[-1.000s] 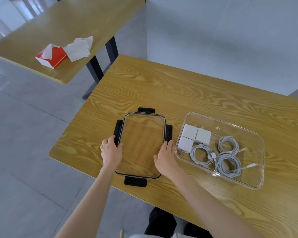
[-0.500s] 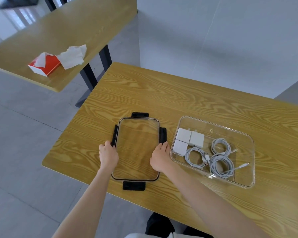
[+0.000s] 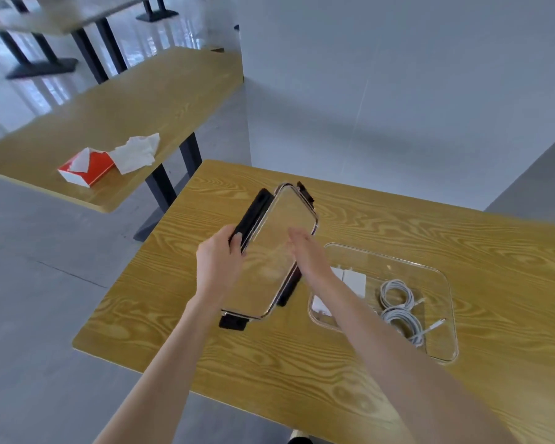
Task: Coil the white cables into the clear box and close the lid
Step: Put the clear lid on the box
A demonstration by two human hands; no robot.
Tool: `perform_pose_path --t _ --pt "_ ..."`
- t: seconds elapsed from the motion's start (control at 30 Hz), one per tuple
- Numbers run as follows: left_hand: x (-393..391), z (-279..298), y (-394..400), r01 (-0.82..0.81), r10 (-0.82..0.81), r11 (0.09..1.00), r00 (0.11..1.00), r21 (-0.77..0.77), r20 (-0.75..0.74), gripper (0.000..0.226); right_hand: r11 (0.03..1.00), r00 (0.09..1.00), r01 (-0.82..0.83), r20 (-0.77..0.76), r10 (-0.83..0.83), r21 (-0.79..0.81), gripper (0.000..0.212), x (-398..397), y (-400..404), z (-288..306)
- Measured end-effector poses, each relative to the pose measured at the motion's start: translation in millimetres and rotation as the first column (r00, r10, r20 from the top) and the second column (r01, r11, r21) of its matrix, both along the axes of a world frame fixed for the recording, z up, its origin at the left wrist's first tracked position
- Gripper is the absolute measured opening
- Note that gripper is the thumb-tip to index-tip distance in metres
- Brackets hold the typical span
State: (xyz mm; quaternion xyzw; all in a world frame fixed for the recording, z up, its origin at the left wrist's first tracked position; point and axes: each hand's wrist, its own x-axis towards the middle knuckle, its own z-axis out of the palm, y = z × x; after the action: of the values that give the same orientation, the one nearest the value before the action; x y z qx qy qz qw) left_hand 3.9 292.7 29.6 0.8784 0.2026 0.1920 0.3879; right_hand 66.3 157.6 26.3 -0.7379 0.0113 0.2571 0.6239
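Note:
The clear lid [image 3: 281, 219] with black clips is off the wooden table [image 3: 414, 229], tilted with its left side raised. My left hand [image 3: 217, 264] grips the lid's left black clip. My right hand [image 3: 311, 261] is at the lid's right edge, its straight fingers showing blurred through the clear plastic. To the right stands the clear box [image 3: 444, 277], uncovered. Inside it lie coiled white cables [image 3: 398, 304] and white adapters [image 3: 354, 282], partly hidden by my right forearm.
A second wooden table [image 3: 125, 100] stands to the left across a gap of grey floor. On it are a red tissue box [image 3: 88, 171] and a loose white tissue [image 3: 137, 153]. A grey wall rises behind the work table.
The lid lay flat on the table with both hands at its sides. Now it is lifted and tilted, its left side up. The view has also shifted back and up.

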Motion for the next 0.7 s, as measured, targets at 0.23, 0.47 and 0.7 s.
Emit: perform_pose_path --t 0.23,0.47,0.7 --pt "6.1 32.9 -69.2 0.243 -0.481 0.721 0.85 0.649 0.215 0.028 0.82 0.953 0.283 -0.243 -0.182 0.498 0.073 36.6 -98.7 66.2" --pt "17.9 0.8 -120.6 0.444 -0.743 0.511 0.659 0.736 0.119 0.03 0.789 0.876 0.483 -0.192 -0.443 0.381 0.019 30.6 -179.3 72.6" --pt "34.7 -6.0 -135.5 0.207 -0.21 0.977 0.976 0.054 0.064 0.061 0.692 0.795 0.599 -0.199 -0.573 0.404 0.018 6.3 -235.3 43.1"
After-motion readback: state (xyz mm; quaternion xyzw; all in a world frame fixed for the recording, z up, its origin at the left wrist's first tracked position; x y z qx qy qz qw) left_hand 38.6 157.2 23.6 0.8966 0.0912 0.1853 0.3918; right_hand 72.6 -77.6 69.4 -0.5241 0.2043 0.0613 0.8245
